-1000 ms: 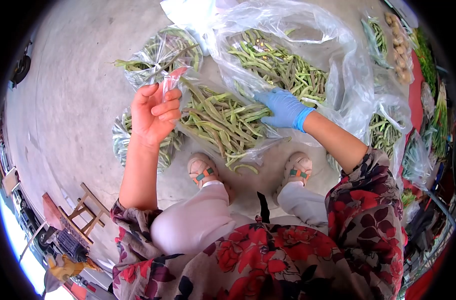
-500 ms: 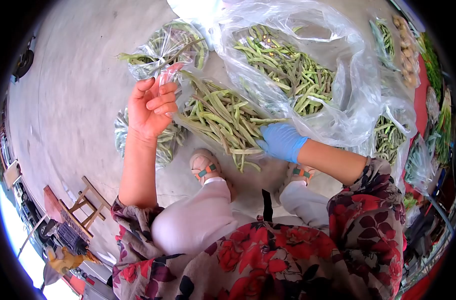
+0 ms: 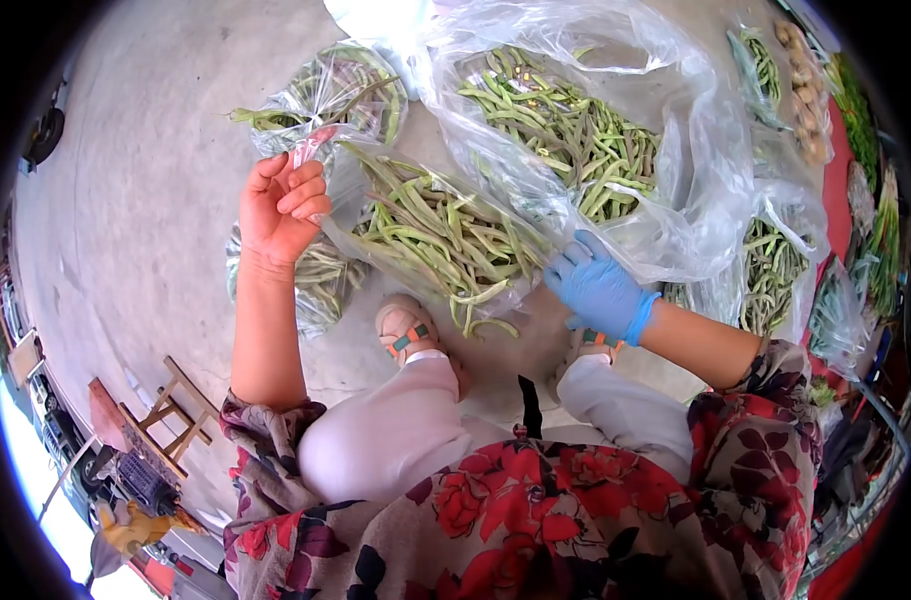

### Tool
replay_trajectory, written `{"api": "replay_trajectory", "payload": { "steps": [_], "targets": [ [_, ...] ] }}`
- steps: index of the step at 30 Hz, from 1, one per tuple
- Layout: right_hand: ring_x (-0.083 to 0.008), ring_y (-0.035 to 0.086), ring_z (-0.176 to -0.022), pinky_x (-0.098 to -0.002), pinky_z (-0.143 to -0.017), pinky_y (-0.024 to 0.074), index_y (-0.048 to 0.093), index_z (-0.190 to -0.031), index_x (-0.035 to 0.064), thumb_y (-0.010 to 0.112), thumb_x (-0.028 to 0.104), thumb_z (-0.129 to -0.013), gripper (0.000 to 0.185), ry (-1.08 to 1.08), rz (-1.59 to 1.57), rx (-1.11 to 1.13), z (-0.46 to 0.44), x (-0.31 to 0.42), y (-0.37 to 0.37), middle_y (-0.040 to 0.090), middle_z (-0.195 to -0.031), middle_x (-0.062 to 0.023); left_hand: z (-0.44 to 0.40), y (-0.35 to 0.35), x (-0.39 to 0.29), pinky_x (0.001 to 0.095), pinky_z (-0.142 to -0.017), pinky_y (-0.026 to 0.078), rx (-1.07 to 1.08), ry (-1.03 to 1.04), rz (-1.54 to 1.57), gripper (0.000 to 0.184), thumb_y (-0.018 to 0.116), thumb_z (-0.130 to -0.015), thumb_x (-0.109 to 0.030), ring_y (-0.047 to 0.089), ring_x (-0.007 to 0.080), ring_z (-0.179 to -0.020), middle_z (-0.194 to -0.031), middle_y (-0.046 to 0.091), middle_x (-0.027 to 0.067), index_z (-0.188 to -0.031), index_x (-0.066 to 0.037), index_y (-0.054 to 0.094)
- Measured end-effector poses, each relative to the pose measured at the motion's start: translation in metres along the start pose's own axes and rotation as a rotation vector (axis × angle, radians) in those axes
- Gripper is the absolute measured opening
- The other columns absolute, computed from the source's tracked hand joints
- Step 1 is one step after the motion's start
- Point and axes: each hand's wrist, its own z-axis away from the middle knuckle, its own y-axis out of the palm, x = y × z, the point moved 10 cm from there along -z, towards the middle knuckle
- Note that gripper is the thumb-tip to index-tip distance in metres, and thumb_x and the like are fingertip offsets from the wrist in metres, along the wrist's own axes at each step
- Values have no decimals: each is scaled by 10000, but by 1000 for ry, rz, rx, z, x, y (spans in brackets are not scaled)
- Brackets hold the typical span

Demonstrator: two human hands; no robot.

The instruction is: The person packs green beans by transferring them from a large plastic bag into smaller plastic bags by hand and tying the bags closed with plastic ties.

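Note:
My bare left hand [image 3: 283, 212] is closed on the gathered, pinkish-red handle of a clear plastic bag [image 3: 337, 205]. Long green beans [image 3: 445, 235] lie in this bag, and a few stick out at its lower right. My right hand [image 3: 597, 287], in a blue glove, is at the bag's right end with its fingers curved and apart. No bean shows in it; whether the fingertips touch the film I cannot tell. Beyond it, a large open clear bag [image 3: 710, 170] holds more beans [image 3: 585, 135].
A knotted bag of beans [image 3: 360, 85] sits beyond my left hand, and another bean bag [image 3: 320, 290] beside that forearm. At right are bagged beans [image 3: 770, 275], a bag of round brownish produce [image 3: 807, 95] and leafy greens [image 3: 883, 240]. A wooden stool [image 3: 175, 415] stands lower left.
My right hand has drawn back to the right from the beans, and its fingers have spread. My left hand has shifted slightly left, still holding the bag.

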Motion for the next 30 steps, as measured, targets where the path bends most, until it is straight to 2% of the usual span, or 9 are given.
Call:
{"api": "replay_trajectory", "payload": {
  "steps": [2, 5, 8, 11, 14, 17, 20, 28, 30],
  "targets": [
    [-232, 512, -856, -392, -892, 372, 575, -819, 76, 589, 230, -655, 225, -46, 80, -73, -5, 21, 12, 536, -794, -73, 0, 5, 3, 223, -466, 288, -2, 2, -5, 367, 442, -863, -164, 335, 57, -459, -643, 380, -4, -1142, 74, 426],
    [-224, 507, -848, -373, -854, 387, 566, -765, 82, 535, 179, -652, 153, 41, 171, -45, -24, 30, 41, 524, -798, -71, -1, 6, 4, 222, -474, 307, -7, 32, -4, 571, 441, -863, -143, 347, 66, -476, -653, 370, 3, -1345, 60, 210],
    [-229, 504, -799, -378, -815, 388, 585, -723, 90, 580, 226, -644, 157, -78, 44, 28, -34, 36, 47, 534, -755, -68, 1, 12, 8, 222, -474, 292, 0, 25, 17, 416, 440, -867, -162, 331, 57, -461, -650, 383, -4, -1205, 76, 399],
    [-239, 512, -764, -372, -743, 400, 546, -679, 96, 577, 211, -657, 121, -260, -382, -115, -24, 46, 3, 522, -705, -82, 5, 5, 6, 221, -473, 292, -16, 29, 42, 432, 437, -868, -158, 329, 56, -458, -644, 381, -7, -1226, 77, 386],
    [-251, 517, -718, -365, -697, 402, 508, -651, 94, 567, 194, -667, 118, -217, -685, -110, -4, 30, -29, 504, -658, -86, 11, -3, 1, 224, -467, 303, -12, 39, 48, 505, 439, -873, -145, 339, 66, -465, -644, 369, 1, -1305, 71, 289],
    [-260, 513, -654, -369, -668, 399, 495, -653, 95, 571, 195, -663, 127, -156, -589, -223, 9, 3, -59, 483, -602, -77, 19, -17, -8, 215, -427, 289, -126, 80, 29, 490, 436, -877, -153, 326, 60, -426, -616, 355, -5, -1292, 77, 311],
    [-251, 474, -608, -385, -705, 387, 522, -639, 104, 583, 202, -678, 122, 108, -245, 117, 10, -10, -33, 447, -559, -55, 42, -16, -11, 212, -395, 256, -160, -28, -90, 417, 431, -878, -179, 296, 46, -392, -592, 360, -27, -1194, 93, 429],
    [-227, 494, -585, -362, -702, 399, 518, -538, 107, 582, 277, -712, 252, -232, -497, -49, -3, 26, -118, 499, -583, -47, 79, 55, -22, 191, -366, 270, 0, 128, -345, 631, 449, -858, -169, 311, 44, -371, -551, 353, -7, -1355, 96, 163],
    [-229, 495, -597, -363, -707, 401, 529, -545, 104, 581, 282, -719, 254, -186, -452, -74, -8, 20, -109, 495, -579, -48, 65, 43, -17, 185, -392, 258, -98, 128, -466, 598, 473, -844, -180, 321, 41, -405, -613, 411, -5, -1339, 74, 253]
  ]
}}
